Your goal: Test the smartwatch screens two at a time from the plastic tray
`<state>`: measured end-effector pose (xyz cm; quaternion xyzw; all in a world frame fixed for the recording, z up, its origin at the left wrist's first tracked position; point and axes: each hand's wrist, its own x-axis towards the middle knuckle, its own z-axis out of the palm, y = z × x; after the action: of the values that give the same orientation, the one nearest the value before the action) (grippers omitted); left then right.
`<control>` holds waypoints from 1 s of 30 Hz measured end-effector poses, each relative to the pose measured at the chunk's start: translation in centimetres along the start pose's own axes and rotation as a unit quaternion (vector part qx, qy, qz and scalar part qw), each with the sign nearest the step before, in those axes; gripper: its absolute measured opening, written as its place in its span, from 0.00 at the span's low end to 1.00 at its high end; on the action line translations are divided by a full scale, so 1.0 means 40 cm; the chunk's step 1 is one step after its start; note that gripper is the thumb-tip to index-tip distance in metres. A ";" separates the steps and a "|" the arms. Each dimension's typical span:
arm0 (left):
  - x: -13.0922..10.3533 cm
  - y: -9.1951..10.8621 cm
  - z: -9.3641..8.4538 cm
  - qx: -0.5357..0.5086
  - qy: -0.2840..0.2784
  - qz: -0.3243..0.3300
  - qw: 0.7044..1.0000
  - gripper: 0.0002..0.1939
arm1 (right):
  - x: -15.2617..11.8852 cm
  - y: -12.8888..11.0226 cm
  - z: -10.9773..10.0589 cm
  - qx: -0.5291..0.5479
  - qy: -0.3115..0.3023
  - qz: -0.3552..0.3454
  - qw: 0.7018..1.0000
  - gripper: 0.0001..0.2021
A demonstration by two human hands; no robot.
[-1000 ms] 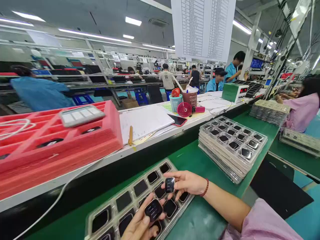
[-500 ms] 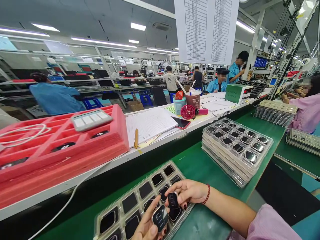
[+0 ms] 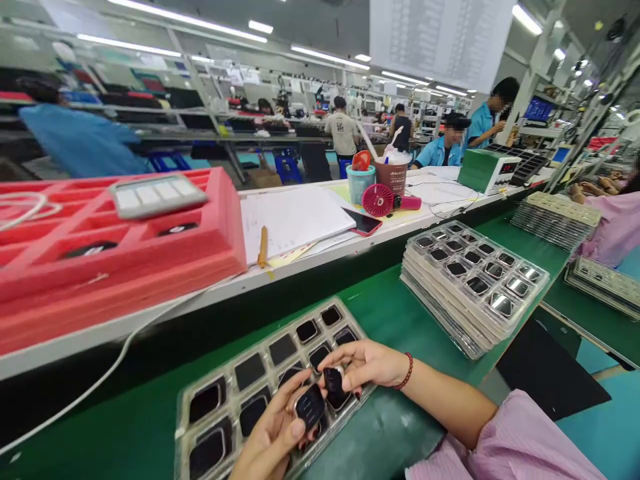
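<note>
My left hand (image 3: 277, 427) is closed round a smartwatch body (image 3: 309, 407) without a strap, its dark screen facing up. Just right of it, my right hand (image 3: 367, 368) pinches a second smartwatch body (image 3: 333, 380) between thumb and fingers. The two watch bodies are close together; whether they touch I cannot tell. Both hands are above a clear plastic tray (image 3: 181, 417), which lies on the green bench. Its compartments hold several dark square watch bodies, and the hands hide part of its right side.
A stack of clear trays (image 3: 445, 327) with watch bodies stands to the right. On the white ledge are a red foam tray (image 3: 220, 233), papers (image 3: 300, 217), a phone (image 3: 364, 223), a pink hand fan (image 3: 379, 200) and cups. A white cable (image 3: 120, 360) hangs at left. Co-workers sit beyond.
The view has tilted down and shifted. Both hands still hold their watch bodies, and the screens have turned slightly, with less glare on the left one.
</note>
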<state>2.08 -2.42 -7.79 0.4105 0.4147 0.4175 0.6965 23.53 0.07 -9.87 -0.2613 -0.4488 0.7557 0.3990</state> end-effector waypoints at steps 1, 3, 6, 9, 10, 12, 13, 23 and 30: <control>-0.002 0.005 0.002 -0.005 -0.006 -0.002 1.000 0.38 | -0.003 -0.002 0.002 -0.004 0.000 -0.004 1.000 0.33; -0.004 0.017 0.006 -0.019 -0.029 -0.008 0.999 0.36 | -0.011 -0.008 0.008 -0.010 -0.002 -0.011 1.000 0.32; -0.002 0.032 0.007 -0.043 -0.082 -0.007 0.996 0.34 | -0.024 -0.025 0.022 -0.017 -0.002 -0.015 1.000 0.31; 0.004 0.040 0.000 -0.075 -0.095 0.012 0.993 0.35 | -0.026 -0.050 0.036 -0.035 0.009 -0.030 0.999 0.30; 0.005 0.041 -0.003 -0.081 -0.099 0.016 0.992 0.35 | -0.024 -0.059 0.040 -0.039 0.011 -0.034 0.999 0.29; 0.005 0.044 -0.010 -0.089 -0.102 0.025 0.990 0.35 | -0.016 -0.075 0.047 -0.047 0.008 -0.034 0.998 0.27; 0.003 0.045 -0.013 -0.090 -0.101 0.029 0.990 0.35 | -0.012 -0.082 0.051 -0.050 0.004 -0.031 0.998 0.27; 0.007 0.069 -0.002 0.095 0.027 0.043 0.994 0.28 | 0.005 -0.098 0.059 -0.141 0.051 0.011 0.989 0.24; 0.032 0.038 -0.031 0.180 0.053 0.066 0.980 0.28 | 0.053 -0.065 0.026 -0.243 0.037 0.029 0.969 0.23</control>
<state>0.96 -0.47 -7.09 0.5330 0.4914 0.4020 0.5594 22.54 2.06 -7.17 -0.3908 -0.5967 0.6248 0.3177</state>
